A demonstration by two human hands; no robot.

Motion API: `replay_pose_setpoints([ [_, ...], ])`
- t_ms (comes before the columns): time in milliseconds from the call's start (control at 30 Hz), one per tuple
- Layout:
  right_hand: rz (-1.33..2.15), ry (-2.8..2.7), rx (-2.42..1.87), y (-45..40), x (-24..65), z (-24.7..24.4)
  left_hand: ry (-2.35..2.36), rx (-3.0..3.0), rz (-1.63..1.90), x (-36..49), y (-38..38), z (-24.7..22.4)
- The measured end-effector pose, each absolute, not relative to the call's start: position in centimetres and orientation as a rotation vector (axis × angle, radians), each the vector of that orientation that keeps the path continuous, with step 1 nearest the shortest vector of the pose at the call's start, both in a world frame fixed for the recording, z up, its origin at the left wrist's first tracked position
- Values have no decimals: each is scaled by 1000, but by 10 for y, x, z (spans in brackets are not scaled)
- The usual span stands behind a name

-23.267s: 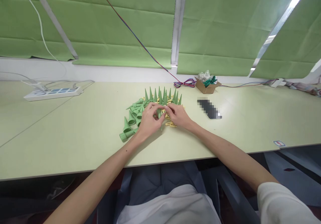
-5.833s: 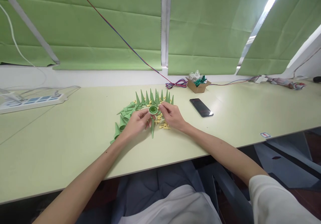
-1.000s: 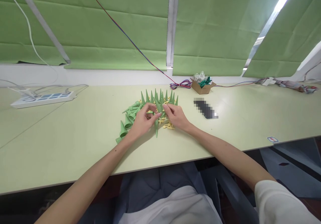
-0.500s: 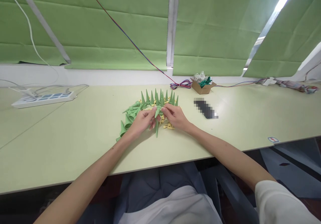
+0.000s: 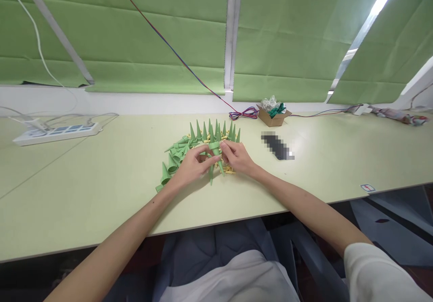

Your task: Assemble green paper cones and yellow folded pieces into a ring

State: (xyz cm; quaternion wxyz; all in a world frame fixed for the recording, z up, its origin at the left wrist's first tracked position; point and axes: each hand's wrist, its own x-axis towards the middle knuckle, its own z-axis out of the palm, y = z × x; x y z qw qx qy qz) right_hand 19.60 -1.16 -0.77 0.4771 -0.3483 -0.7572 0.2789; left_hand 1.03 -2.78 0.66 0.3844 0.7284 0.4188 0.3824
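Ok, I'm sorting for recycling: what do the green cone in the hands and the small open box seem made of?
The green cone looks like moulded plastic with a satin finish, from its even colour and clean collar; which plastic, I can't tell. The small open box looks like matt cardboard: brown, with thin splayed flaps.

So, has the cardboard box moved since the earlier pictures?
No. The cardboard box sits just right of the coiled cable, as before; only the camera's view has shifted.
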Motion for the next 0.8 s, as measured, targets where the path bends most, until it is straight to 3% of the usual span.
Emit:
replay_pose_setpoints([
  [500,836,-1705,-809,-8,193,-15,1105,1914,1128,16,-26,3],
  [800,721,-1757,-802,-10,194,-11,947,1714,914,13,-23,2],
])
